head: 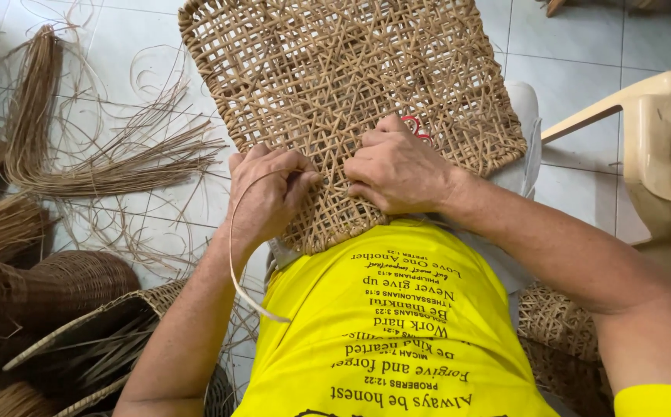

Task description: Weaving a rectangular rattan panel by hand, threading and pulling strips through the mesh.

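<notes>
A large open-weave cane panel (335, 69) rests on my lap, its near edge against my yellow shirt. My left hand (267, 193) grips a thin cane strip (236, 262) that loops down past my forearm, and its fingers press on the panel's near left part. My right hand (397, 170) lies curled on the panel beside it, fingers pinching at the weave. A red-handled tool (416, 127) peeks out behind the right hand; whether that hand holds it is hidden.
Bundles of loose cane strips (81, 166) lie on the tiled floor at left. Dark woven baskets (50, 289) stand at lower left, another woven piece (555, 320) at lower right. A beige plastic chair (652, 147) is at right.
</notes>
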